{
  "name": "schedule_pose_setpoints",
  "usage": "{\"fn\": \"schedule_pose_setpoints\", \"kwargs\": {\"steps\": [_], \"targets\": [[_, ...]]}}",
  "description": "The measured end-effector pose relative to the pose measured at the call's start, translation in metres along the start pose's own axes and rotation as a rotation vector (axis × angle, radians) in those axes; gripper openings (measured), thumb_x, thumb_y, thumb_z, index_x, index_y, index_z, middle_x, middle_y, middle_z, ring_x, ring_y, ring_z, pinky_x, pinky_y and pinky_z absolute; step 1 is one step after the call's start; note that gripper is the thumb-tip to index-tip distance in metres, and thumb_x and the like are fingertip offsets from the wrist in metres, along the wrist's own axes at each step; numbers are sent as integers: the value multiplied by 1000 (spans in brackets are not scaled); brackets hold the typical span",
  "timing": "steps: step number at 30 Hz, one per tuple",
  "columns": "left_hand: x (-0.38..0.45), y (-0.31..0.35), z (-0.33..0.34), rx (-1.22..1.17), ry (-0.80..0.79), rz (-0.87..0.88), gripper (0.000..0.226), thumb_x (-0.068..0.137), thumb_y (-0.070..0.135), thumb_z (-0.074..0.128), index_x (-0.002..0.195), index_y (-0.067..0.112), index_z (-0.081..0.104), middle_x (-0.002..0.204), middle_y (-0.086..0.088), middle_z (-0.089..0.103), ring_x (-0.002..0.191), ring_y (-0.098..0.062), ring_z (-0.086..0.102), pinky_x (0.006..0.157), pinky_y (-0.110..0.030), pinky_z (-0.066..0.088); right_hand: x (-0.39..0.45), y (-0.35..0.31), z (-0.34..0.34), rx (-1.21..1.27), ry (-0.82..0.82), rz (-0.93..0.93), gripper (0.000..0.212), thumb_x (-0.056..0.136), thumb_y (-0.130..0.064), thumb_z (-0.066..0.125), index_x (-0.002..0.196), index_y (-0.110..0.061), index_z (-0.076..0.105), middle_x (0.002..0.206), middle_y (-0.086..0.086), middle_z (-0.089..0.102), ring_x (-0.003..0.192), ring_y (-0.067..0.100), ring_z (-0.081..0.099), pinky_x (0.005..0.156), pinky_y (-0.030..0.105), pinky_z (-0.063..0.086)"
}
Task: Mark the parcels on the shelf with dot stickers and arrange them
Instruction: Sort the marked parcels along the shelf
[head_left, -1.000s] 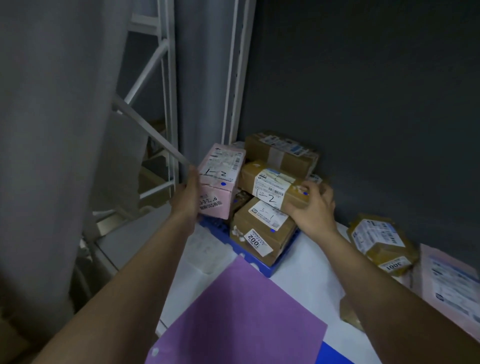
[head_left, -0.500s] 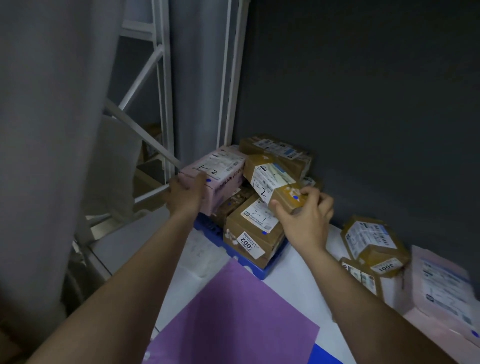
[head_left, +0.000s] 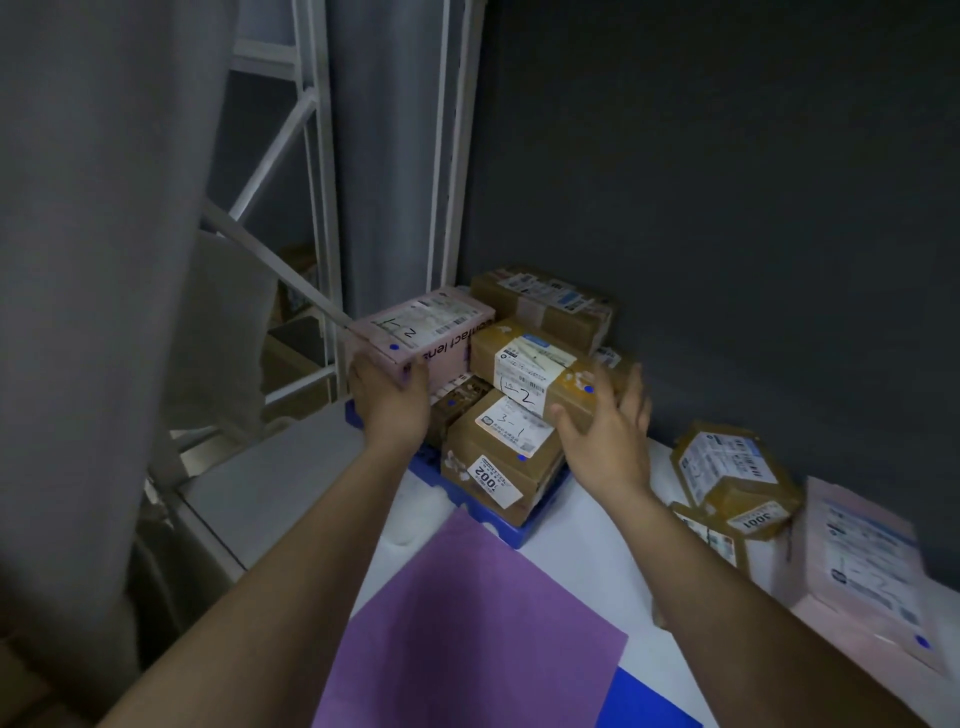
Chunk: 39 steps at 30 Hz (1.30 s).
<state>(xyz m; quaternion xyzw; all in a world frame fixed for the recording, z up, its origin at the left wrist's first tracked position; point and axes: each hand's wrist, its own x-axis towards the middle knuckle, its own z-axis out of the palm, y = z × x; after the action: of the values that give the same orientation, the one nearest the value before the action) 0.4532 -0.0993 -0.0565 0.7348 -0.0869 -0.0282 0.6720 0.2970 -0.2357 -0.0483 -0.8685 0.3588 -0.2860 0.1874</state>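
A pink box (head_left: 423, 332) marked "1-2" with a blue dot lies flat at the left top of the parcel stack. My left hand (head_left: 389, 402) grips its near end. Beside it a brown parcel (head_left: 524, 364), also marked "1-2" with a blue dot, lies across the stack. My right hand (head_left: 608, 436) holds that parcel's right end, thumb in front and fingers straight behind. Underneath sits a brown parcel (head_left: 498, 457) marked "3-1" with a "002" label and a blue dot. Another brown parcel (head_left: 545, 304) lies at the back.
The stack stands in a blue tray (head_left: 524, 532) on the white shelf. To the right lie taped brown parcels (head_left: 732, 473) and a pink mailer (head_left: 862, 556). A purple sheet (head_left: 467, 623) covers the front. White frame bars (head_left: 322, 156) and a grey curtain stand left, a dark wall behind.
The pink box went from tilted upright to flat on the stack. The brown "1-2" parcel was laid flat beside it, and my right fingers have straightened.
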Motion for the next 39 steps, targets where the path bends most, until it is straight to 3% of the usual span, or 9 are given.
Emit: {"fn": "schedule_pose_setpoints", "kwargs": {"steps": [4, 8, 13, 16, 20, 24, 28, 33, 39], "targets": [[-31, 16, 0, 97, 38, 46, 78, 88, 19, 61, 150, 12, 15, 154, -12, 19, 141, -28, 22, 116, -45, 25, -27, 2, -17, 54, 33, -37, 67, 90, -35, 62, 146, -21, 30, 157, 10, 7, 143, 27, 6, 110, 40, 26], [-75, 27, 7, 272, -59, 208, 76, 86, 14, 60, 148, 9, 17, 153, -16, 13, 140, -32, 18, 116, -41, 22, -64, 26, -33, 39, 69, 46, 65, 87, -31, 64, 143, -19, 34, 154, 9, 15, 140, 25, 11, 108, 36, 25], [-134, 22, 20, 479, -220, 344, 64, 86, 25, 56, 144, 12, 33, 148, -18, 25, 134, -34, 24, 110, -38, 20, -103, 80, -48, -236, -33, 485, 106, 68, -67, 69, 145, -21, 14, 146, 14, 20, 133, 33, 21, 107, 44, 23], [-163, 11, 30, 533, -361, 305, 58, 90, 26, 53, 143, 15, 32, 146, -12, 24, 133, -31, 23, 108, -37, 22, -123, 103, -44, -234, -97, 571, 117, 63, -65, 74, 146, -26, 2, 147, 14, 17, 132, 34, 25, 106, 45, 28], [-192, 0, 39, 489, -540, 220, 50, 94, 25, 51, 141, 16, 36, 142, -10, 28, 132, -29, 23, 107, -35, 25, -138, 119, -43, 128, -18, 521, 109, 64, -40, 80, 147, -28, 11, 140, 13, 39, 123, 33, 43, 98, 44, 45], [-215, 5, 45, 146, -666, -39, 54, 97, 37, 48, 145, 19, 31, 148, -7, 33, 135, -24, 36, 108, -36, 35, -157, 112, -78, 469, -25, 290, 107, 57, -32, 86, 140, -45, 19, 139, -8, 45, 127, 13, 46, 97, 38, 50], [-240, 23, 38, -145, -727, -210, 65, 93, 46, 50, 148, 28, 21, 144, 2, 42, 127, -19, 48, 101, -39, 45, -187, 99, -121, 464, -124, 95, 107, 66, -15, 86, 140, -49, 16, 135, -26, 38, 128, -2, 40, 96, 23, 48], [-274, 42, 26, -303, -738, -222, 22, 97, 24, 50, 118, 20, 43, 112, -2, 62, 97, -12, 66, 74, -28, 58, -227, 90, -158, 399, -24, 71, 94, 69, -16, 85, 130, -50, 22, 138, -16, 31, 126, -9, 35, 87, 4, 42], [-353, 88, 23, -172, -809, -165, 18, 97, 36, 48, 104, 20, 43, 102, 2, 63, 92, -15, 63, 79, -33, 54, -289, 98, -235, 451, 166, 167, 79, 70, -27, 84, 129, -40, 33, 136, -8, 46, 125, 8, 48, 99, 24, 47]]}}
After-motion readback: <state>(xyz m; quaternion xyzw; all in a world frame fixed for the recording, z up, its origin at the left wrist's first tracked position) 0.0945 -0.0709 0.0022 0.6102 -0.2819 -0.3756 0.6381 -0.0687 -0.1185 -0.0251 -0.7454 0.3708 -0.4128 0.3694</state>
